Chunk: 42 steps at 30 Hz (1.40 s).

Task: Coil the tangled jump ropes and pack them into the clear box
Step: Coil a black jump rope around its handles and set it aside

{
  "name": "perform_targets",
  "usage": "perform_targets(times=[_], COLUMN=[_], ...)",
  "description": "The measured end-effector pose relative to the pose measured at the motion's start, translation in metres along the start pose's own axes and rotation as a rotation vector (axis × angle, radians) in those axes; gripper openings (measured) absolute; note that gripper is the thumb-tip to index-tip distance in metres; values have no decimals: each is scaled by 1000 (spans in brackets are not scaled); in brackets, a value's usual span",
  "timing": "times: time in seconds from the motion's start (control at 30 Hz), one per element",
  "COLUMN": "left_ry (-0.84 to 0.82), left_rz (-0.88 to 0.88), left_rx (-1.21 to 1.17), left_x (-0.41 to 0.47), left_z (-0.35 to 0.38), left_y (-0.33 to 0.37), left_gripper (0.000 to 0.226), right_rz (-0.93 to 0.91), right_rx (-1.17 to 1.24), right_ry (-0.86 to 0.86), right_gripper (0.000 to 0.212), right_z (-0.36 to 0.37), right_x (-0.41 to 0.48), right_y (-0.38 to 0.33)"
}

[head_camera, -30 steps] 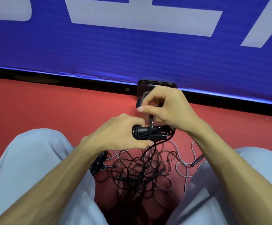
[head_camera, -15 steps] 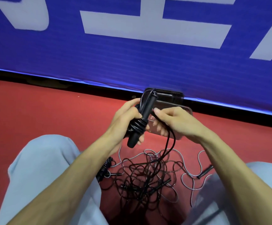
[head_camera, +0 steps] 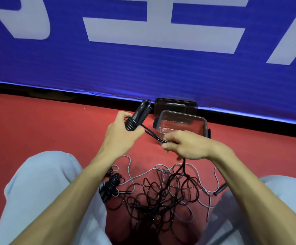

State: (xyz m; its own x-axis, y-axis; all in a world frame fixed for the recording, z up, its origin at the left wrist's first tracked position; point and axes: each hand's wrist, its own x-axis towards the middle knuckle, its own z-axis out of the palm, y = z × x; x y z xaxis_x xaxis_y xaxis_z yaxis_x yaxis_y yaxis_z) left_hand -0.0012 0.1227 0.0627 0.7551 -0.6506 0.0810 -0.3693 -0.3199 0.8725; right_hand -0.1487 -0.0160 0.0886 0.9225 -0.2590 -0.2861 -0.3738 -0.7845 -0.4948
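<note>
The pair of black jump-rope handles (head_camera: 140, 112), with several turns of black cord wound round the lower part, sits tilted up and away in the left hand (head_camera: 124, 138). That hand's fingers (head_camera: 121, 114) are curled tight round the wound section, and the handle tips stick out above the fist, near the left side of the clear plastic box (head_camera: 204, 123). A taut run of thin black cord (head_camera: 152, 134), seemingly two strands side by side, stretches from the wound section rightwards and down to the right hand (head_camera: 188, 146). There the thumb and fingertips (head_camera: 168, 138) pinch it, with the remaining fingers curled in over it. Below the right hand the cord drops into the tangled pile of black and grey ropes (head_camera: 161, 197), which lies on the red floor (head_camera: 37, 129) between the person's knees in pale blue-grey trousers (head_camera: 42, 191). The clear plastic box sits open on the floor just beyond the right hand, its near edge hidden by the knuckles. A dark rectangular lid (head_camera: 175, 104) stands behind it against the foot of the blue banner with white characters (head_camera: 143, 71). A tightly wound black rope bundle (head_camera: 112, 182) lies on the floor at the pile's left edge, beside the left forearm.
</note>
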Motion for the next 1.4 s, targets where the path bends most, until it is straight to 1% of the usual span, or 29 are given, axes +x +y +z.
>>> perform_targets(times=[0.03, 0.13, 0.27, 0.33, 0.4, 0.43, 0.53, 0.6, 0.67, 0.7, 0.77, 0.83, 0.87, 0.9, 0.93, 0.97, 1.07, 1.1, 1.13, 1.2, 1.27, 1.33, 1.4], left_ry=[-23, -151, -301, -345, -380, -390, -376, -319, -293, -309, -395, -455, -446, -421, -388, -356, -310, -308, -303, -259, -159, -42, 31], left_rz=[44, 114, 197, 224, 276, 308, 368, 438, 496, 496, 426, 343, 315, 283, 242, 190, 21, -24, -58, -136, -224, -250, -216], left_rx=[96, 234, 425, 487, 548, 573, 624, 638, 563, 509, 332, 93, 0, -90, -186, -277, -542, -614, -666, -736, -747, -676, -552], left_x=[1, 3, -3, -7, -10, -12, -19, -24, -27, -28, -28, -29, -29, -29, -27, -25, -17, -16, -16, -15, -10, -2, 5], left_z=[1, 2, 7, 8, 8, 9, 13, 16, 15, 14, 11, 9, 9, 9, 8, 8, 5, 5, 5, 5, 1, -6, -12], left_y=[-3, -14, -15, -12, -9, -7, -2, 0, 4, 4, 6, 9, 11, 14, 16, 17, 18, 18, 18, 21, 21, 15, 9], left_gripper=[27, 36, 40, 37, 36, 37, 51, 48, 36, 31, 26, 23, 22, 18, 13, 13, 42, 45, 42, 27, 16, 15, 11], right_rz=[-52, -192, -353, -361, -344, -338, -293, -242, -181, -153, -126, -125, -116, -102, -83, -68, -48, -42, -35, 4, 54, 96, 93], right_rx=[12, 13, -120, -176, -169, -143, 17, 111, 191, 254, 434, 577, 617, 636, 638, 624, 548, 513, 469, 335, 155, 39, -22], right_ry=[31, 120, 211, 305, 402, 455, 592, 636, 641, 624, 562, 515, 515, 521, 522, 506, 405, 370, 330, 241, 160, 87, 57], right_gripper=[24, 20, 21, 21, 21, 21, 14, 23, 25, 25, 22, 17, 13, 14, 21, 28, 39, 39, 36, 33, 35, 34, 31], right_z=[-1, -2, 2, 1, -3, -5, -9, -11, -13, -14, -16, -17, -16, -17, -16, -16, -13, -11, -9, -5, -3, -3, -4], right_x=[-1, -5, -5, -4, -3, -3, -3, -3, -5, -7, -8, -9, -8, -9, -9, -9, -6, -5, -3, -2, -3, -5, -7], right_y=[1, 1, -6, -4, -1, 1, 2, 2, 4, 5, 7, 7, 8, 8, 9, 10, 6, 4, 3, 4, 8, 12, 13])
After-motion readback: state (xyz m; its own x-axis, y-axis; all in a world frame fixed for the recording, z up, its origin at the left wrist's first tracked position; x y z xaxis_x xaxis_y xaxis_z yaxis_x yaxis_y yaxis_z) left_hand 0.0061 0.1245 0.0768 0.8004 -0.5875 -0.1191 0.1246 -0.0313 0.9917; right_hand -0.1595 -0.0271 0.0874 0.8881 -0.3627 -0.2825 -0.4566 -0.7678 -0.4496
